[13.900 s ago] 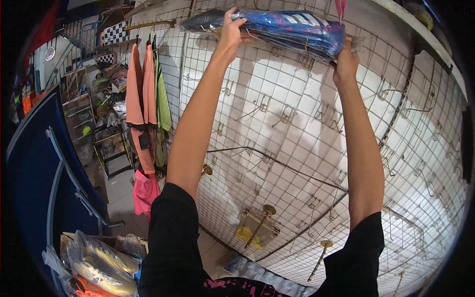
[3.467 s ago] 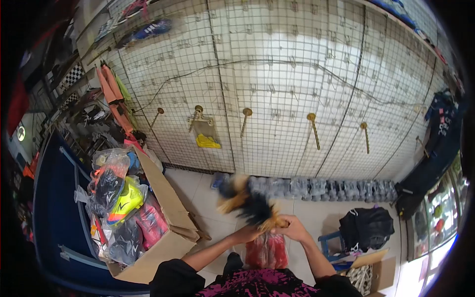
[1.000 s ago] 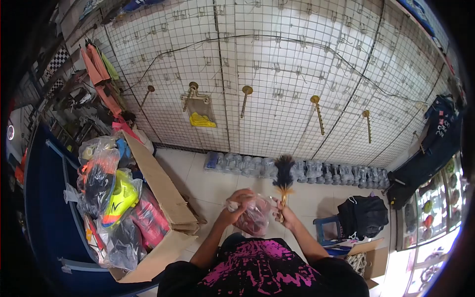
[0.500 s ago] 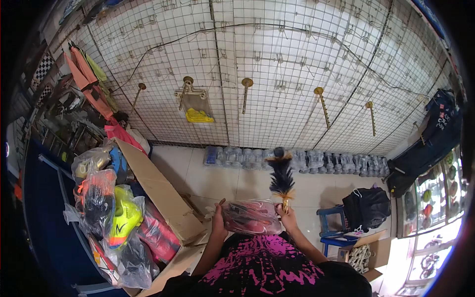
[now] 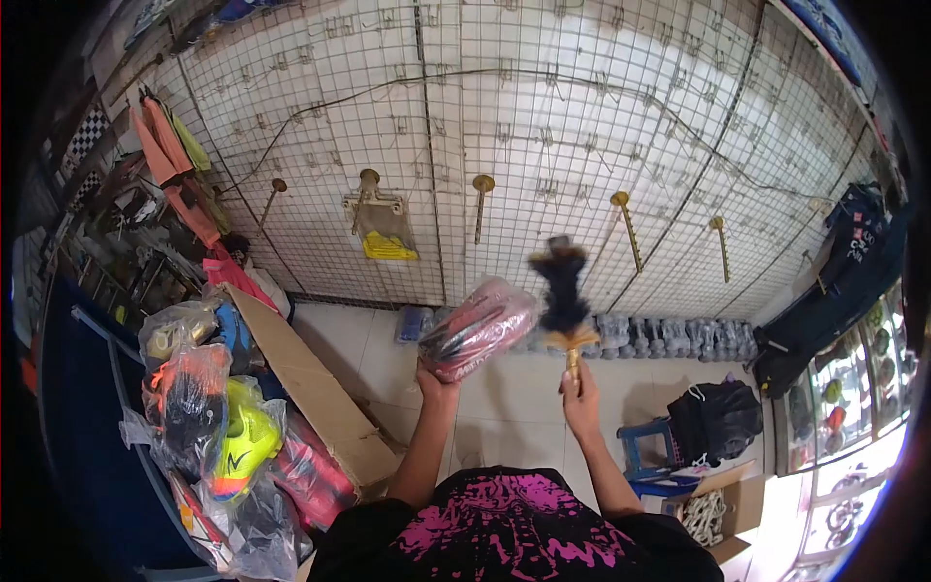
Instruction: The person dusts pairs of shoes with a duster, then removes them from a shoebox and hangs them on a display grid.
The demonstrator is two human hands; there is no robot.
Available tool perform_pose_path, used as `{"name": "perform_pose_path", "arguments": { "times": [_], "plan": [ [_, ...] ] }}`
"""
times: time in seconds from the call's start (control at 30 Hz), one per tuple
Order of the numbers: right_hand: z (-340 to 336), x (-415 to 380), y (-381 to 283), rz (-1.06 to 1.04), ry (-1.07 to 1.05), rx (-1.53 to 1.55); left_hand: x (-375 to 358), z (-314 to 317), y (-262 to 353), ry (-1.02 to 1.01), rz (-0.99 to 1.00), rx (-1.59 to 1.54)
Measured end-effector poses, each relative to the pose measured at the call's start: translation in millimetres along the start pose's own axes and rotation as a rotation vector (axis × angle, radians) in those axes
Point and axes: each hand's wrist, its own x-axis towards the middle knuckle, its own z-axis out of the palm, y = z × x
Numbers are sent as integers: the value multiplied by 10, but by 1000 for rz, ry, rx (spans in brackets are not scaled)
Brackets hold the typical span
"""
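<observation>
Shoe package: A see-through plastic bag of red sports shoes was held up in front of the wearer, a little left of centre; whether it held one shoe or two could not be told through the glare.
Left hand: The left hand grasped the package from below, at its lower-left end.
Right hand: The right hand was closed around the golden handle of a feather duster, whose dark feathers were blurred.
Shoes to duster: The package lay up and to the left of the right hand, with the left hand much the nearer. Its long axis slanted from lower left to upper right, pointing toward the feathers. The duster stood nearly upright in view, feathers uppermost, just beside the package's right end; whether they touched could not be told.
Left edge: A cardboard box stood beside the left forearm, its long flap slanting down toward it. Wrapped shoes filled it, a neon-yellow shoe among them.
Right edge: A blue stool and a black backpack sat well apart from the duster.
Room to move: Pale floor tiles showed between the forearms; beyond the package were a row of plastic-wrapped items and the wire grid wall.
</observation>
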Motion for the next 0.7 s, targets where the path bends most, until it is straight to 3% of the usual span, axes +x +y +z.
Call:
{"name": "perform_pose_path", "arguments": {
  "times": [0.1, 0.13, 0.2, 0.23, 0.33, 0.37, 0.5, 0.6, 0.7],
  "plan": [
    [25, -228, -121, -182, -217, -268, 157, 157, -12, 21, -94, -88],
    [15, -275, -183, -242, -306, -380, 291, 105, -17, 125, -122, -34],
    [-10, -311, -166, -339, -265, -336, 423, 148, -88, -367, -176, -299],
    [-23, -293, -162, -388, -241, -312, 439, 254, -135, -438, -76, -229],
    [-258, -119, -88, -190, -3, -355, 150, 688, -135, -194, -107, -96],
    [-281, -81, -143, -213, 143, -264, 99, 777, -152, -92, -87, -54],
    [-335, -328, -40, -158, -3, -319, 159, 776, -300, -139, -130, -93],
    [-409, -426, -58, -517, -132, -429, 116, 841, -419, -126, -171, -92],
    [-549, -402, -47, -350, 84, -397, 78, 867, -490, -106, -194, -95]
  ]
}}
